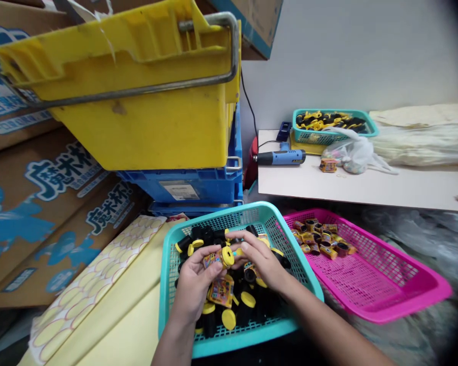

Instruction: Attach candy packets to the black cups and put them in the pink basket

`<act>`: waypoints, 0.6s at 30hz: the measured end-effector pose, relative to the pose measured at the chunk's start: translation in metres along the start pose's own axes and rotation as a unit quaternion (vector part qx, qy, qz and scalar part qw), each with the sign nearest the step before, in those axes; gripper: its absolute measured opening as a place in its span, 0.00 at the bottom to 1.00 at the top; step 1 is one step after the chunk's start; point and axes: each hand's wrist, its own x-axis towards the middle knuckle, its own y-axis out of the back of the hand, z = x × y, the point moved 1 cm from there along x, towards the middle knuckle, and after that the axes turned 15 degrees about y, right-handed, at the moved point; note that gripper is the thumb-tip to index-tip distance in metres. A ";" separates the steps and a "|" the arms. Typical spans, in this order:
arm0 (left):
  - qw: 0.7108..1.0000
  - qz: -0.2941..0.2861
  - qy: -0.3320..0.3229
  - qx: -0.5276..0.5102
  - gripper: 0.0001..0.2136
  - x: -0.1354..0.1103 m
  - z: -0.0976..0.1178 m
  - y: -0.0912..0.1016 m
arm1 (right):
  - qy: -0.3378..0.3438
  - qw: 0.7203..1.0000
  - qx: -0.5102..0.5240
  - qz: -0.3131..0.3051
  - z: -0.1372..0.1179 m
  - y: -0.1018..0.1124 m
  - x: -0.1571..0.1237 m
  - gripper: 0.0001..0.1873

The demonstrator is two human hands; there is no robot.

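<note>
The left hand (194, 283) curls closed around a black cylinder with a yellow cap (227, 256) and a printed packet (212, 259); the right hand (262, 259), half open, touches that cap. Below them, capped cylinders (236, 310) fill a teal mesh basket (167, 284), placed within reach beside a pink mesh basket (381, 284) holding wrapped pieces (320, 239).

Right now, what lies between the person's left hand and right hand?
In the head view, a yellow-capped black cylinder and a printed packet sit between the left hand and right hand, above the teal mesh basket.
</note>
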 end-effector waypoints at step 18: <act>0.995 -0.070 -0.043 0.046 0.15 0.001 -0.005 0.001 | -0.091 0.967 0.224 -0.084 0.000 0.005 0.004 0.26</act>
